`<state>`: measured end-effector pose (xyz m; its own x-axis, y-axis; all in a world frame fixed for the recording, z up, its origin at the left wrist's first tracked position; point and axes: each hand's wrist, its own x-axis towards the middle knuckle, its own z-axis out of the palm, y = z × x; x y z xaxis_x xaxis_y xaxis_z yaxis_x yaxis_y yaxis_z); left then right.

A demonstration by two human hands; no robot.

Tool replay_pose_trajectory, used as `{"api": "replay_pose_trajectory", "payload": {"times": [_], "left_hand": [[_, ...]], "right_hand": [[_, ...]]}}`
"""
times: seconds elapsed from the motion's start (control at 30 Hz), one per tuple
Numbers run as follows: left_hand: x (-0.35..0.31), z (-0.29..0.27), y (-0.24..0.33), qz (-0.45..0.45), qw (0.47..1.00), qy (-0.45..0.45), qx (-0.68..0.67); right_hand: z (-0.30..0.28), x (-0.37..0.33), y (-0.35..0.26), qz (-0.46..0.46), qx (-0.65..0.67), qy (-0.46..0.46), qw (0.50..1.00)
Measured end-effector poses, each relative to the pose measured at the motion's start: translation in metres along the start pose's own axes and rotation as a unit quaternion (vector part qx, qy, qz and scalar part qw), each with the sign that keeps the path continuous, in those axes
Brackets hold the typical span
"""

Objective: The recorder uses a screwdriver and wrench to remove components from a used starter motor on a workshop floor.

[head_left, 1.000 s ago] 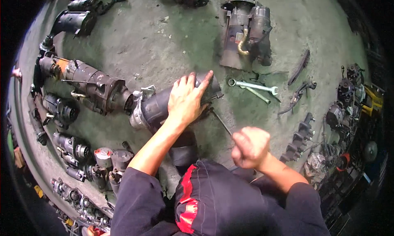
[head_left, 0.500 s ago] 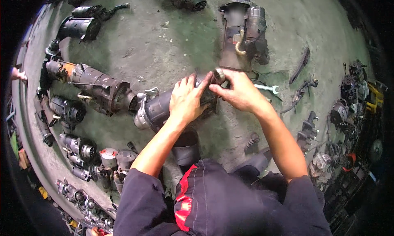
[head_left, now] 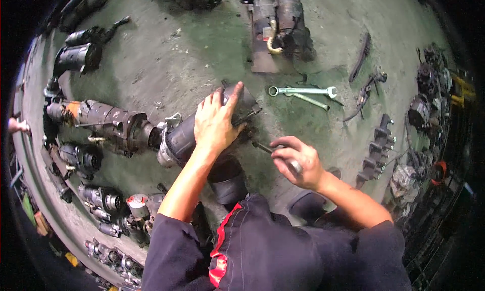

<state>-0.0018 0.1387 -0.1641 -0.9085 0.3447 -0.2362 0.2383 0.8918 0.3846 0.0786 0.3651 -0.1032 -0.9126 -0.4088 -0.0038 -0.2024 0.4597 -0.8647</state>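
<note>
A dark cylindrical starter motor lies slantwise on the floor before me, its pale metal end at the lower left. My left hand rests on top of its body, fingers spread and the index finger stretched out past the others. To the right of the motor, my right hand is closed round a screwdriver-like tool. The tool's dark shaft points left, toward the motor's side but apart from it, and a grey end shows below the fingers. Motion blurs this hand somewhat, and the fingers hide the middle of the tool.
Beyond the right hand lie a combination wrench and a short metal bar. A larger motor stands farther off. Another rusty motor lies left. More parts line the right side. My shoe is close by the motor.
My right hand has drawn away from the left hand, down and to the right, taking the tool with it. My left hand stays on the motor. The wrench now shows fully.
</note>
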Motion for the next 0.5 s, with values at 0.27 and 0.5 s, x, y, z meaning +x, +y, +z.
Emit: {"api": "replay_pose_trajectory", "payload": {"times": [0.27,0.5], "left_hand": [[0.004,0.005,0.004,0.008,0.999,0.006,0.032],[0.024,-0.014,-0.001,-0.006,0.997,-0.067,-0.026]], "right_hand": [[-0.012,-0.091,0.033,0.360,0.227,-0.132,0.896],[0.020,-0.110,0.037,0.442,0.100,-0.144,0.879]]}}
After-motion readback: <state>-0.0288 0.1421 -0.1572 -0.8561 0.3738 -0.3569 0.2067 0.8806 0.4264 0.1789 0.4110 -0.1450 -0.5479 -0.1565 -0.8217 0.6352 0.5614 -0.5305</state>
